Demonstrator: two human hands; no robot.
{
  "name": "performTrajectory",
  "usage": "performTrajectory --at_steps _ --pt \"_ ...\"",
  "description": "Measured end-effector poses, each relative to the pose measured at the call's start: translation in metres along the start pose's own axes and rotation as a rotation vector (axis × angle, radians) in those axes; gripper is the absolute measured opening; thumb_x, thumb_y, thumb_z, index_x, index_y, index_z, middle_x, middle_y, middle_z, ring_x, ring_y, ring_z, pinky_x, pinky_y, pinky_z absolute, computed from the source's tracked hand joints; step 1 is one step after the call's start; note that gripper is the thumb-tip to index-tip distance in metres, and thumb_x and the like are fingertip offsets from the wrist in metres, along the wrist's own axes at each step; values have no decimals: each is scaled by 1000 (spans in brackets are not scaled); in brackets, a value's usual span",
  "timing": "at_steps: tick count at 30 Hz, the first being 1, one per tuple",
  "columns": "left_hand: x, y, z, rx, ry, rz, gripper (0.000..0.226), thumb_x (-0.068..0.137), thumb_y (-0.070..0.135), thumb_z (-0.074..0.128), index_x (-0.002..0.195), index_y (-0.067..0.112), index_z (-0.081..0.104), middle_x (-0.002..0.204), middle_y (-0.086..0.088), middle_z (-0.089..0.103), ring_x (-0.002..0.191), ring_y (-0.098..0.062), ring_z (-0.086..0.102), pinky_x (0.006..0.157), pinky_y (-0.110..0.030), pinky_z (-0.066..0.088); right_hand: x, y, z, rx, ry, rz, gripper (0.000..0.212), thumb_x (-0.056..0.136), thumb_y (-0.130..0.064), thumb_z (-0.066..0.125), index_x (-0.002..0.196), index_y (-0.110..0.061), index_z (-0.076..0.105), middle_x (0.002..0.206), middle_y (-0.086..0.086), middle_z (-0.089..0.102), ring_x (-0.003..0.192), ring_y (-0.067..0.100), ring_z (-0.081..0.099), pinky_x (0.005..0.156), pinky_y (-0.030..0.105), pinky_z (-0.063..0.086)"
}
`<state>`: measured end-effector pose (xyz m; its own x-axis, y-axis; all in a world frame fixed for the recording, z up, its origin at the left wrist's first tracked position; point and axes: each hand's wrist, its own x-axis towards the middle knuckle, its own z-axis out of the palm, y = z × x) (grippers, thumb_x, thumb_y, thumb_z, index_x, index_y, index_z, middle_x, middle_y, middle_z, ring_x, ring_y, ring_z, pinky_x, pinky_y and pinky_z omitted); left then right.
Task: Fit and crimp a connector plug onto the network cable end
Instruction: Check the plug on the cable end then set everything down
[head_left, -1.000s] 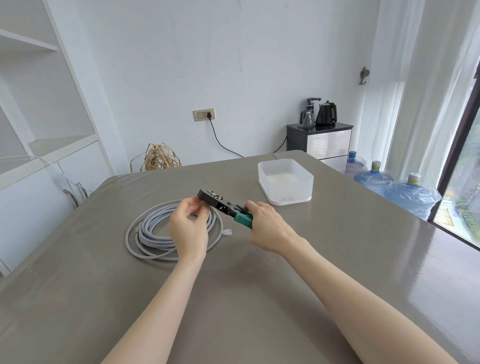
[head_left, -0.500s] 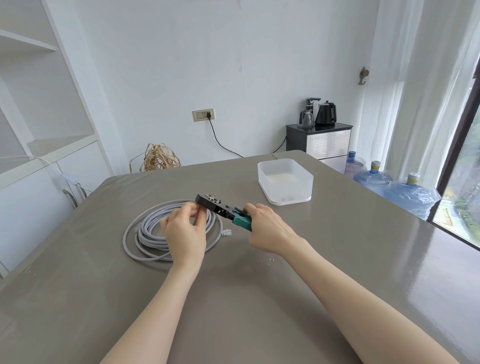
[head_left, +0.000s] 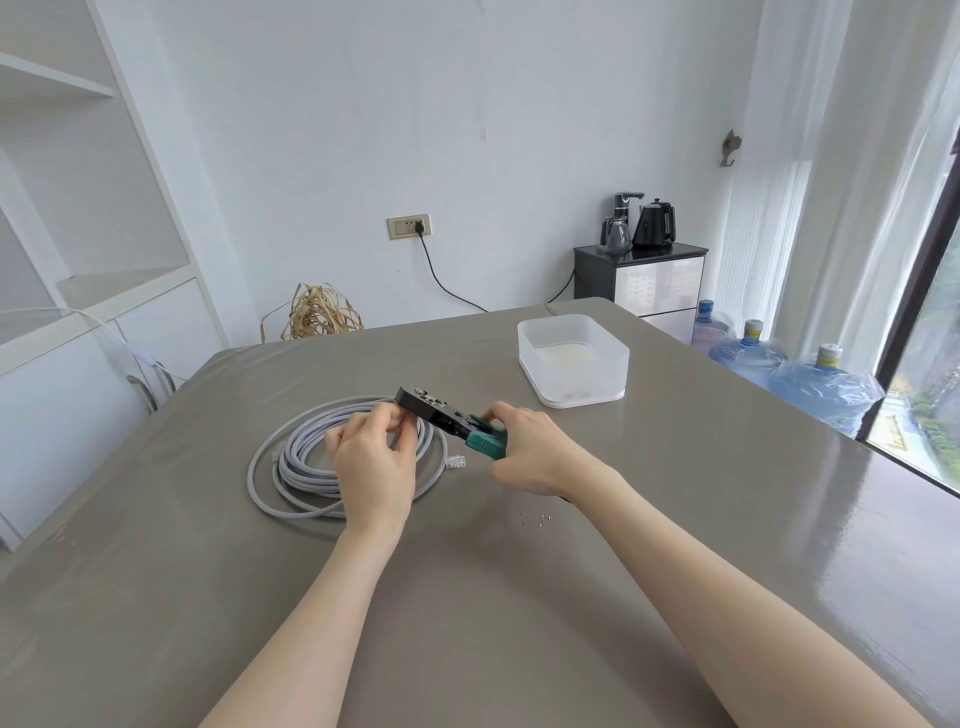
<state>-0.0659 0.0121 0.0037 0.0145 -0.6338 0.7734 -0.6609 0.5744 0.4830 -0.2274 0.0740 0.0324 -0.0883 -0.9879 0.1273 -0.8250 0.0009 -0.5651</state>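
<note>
No legible writing; right hand grips crimping tool handles, left hand pinches at its head, above grey table, frame centre

Table: smooth, glossy grey top, reflecting window light. On it, cable coil: matt grey plastic jacket. Tool: matt black body, green plastic handles. Tub: frosted translucent plastic. Plug: clear plastic.

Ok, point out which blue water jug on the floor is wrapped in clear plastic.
The rightmost blue water jug, nearest the window: clear plastic covers it; the other two jugs are bare.
</note>
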Motion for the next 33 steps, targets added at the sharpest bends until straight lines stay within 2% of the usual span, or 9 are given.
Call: performTrajectory --at_steps 7,12,15,18,22,29,33 --pt "0 1 0 -5 4 36 10 81 9 69 74 12 62 69 3 65 68 -24 57 69 -22 16 0 1 -3 22 25 -3 50 71 -9 53 119 -19 50 78 -5 47 79 20 43 51 24 32" --pt "0 1 -1 7 -3 63 9 80 7 69 75 11 62 69 2 65 68 -25 57 69 -23 16 -1 1 -3 55 8 13 51 70 -9 52 119 -24 53 86 -1 53 71 15 47 50 23 36" --pt "-1 1 -2 16 -14 76 9 80 8 69 75 11 63 69 1 66 68 -25 56 68 -23 16 -1 2 -5 55 9 26 51 70 -10 51 118 -26 54 80 -4 51 65 9 45 49 23 35" --pt "-1 1 -1 17 -15 79 9 80 7 69 75 10 63 69 1 66 68 -25 56 68 -23 16 -1 2 -5 44 15 29 52 69 -10 51 118 -26 55 75 -7 47 63 9 44 48 23 33" --pt "-1 0 -1 -8 -8 52 7 80 8 69 77 11 64 70 1 66 70 -25 57 69 -24 18 0 2 -4 46 15 30 52 68 -10 51 118 -28 53 81 0 53 63 12 45 49 23 35" --pt "-1 -1 0 -10 -6 49 5 78 8 73 78 7 67 72 -3 68 71 -27 59 70 -23 20 0 2 -3 39 4 30 51 70 -10 51 117 -27 52 85 1 54 67 17 47 51 24 37" --pt "-1 -1 1 -9 -12 42 9 78 8 72 74 9 64 69 -1 67 69 -26 57 69 -22 18 1 1 -3 36 7 36 50 70 -10 51 117 -27 53 78 -3 50 66 17 47 51 24 37"
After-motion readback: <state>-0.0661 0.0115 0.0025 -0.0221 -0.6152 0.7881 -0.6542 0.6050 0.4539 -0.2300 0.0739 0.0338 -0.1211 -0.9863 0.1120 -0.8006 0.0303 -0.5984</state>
